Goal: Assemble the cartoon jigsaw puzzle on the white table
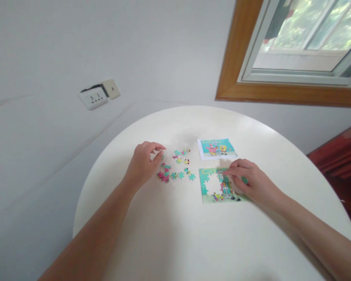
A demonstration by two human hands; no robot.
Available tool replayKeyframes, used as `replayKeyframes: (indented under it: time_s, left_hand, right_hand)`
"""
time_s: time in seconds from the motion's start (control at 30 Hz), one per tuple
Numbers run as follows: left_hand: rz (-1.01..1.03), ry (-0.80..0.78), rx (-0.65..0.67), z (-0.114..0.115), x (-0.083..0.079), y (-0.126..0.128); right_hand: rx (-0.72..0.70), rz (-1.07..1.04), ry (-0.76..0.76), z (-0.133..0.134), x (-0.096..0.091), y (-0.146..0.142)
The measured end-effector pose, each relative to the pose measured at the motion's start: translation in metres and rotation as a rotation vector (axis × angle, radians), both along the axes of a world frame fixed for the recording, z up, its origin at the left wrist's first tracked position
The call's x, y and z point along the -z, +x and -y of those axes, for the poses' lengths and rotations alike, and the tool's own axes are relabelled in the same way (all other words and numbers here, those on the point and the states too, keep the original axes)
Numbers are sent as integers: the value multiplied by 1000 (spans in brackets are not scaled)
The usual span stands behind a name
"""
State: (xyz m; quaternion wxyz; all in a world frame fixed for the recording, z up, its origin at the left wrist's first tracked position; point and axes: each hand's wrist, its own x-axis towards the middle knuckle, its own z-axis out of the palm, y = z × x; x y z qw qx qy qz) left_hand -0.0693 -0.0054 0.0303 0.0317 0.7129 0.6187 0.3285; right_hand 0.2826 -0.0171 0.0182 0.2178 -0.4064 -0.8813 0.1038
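A partly assembled jigsaw puzzle (204,190) with cartoon figures lies flat on the round white table (193,238). White gaps show at its left middle and partly under my right hand (248,177). That hand rests over the puzzle's right side, thumb and forefinger pinched near its upper middle; whatever they hold is hidden. To the left, my left hand (144,162) is beside the loose puzzle pieces (163,176), with thumb and forefinger apart. A teal piece shows close to its fingertips, and I see nothing gripped. The loose pieces are teal, pink and yellow, several touching or overlapping.
Just beyond the puzzle lies a printed reference picture (218,149) of the cartoon scene. The table's far edge is close to a white wall (163,50) with a power socket (93,97). A wood-framed window (295,91) is at the upper right, dark red fabric (345,160) below it.
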Motion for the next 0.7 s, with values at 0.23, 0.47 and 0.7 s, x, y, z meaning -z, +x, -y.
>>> replayKeyframes:
  time_s: [0.23, 0.47, 0.7]
  left_hand:
    - [29, 4, 5, 0, 1, -1]
    - [26, 34, 2, -2, 6, -7]
    - [12, 62, 0, -5, 14, -8]
  right_hand:
    - [-107, 125, -21, 16, -24, -53]
    - [-176, 224, 71, -13, -39, -114]
    - [-152, 220, 2, -70, -24, -142]
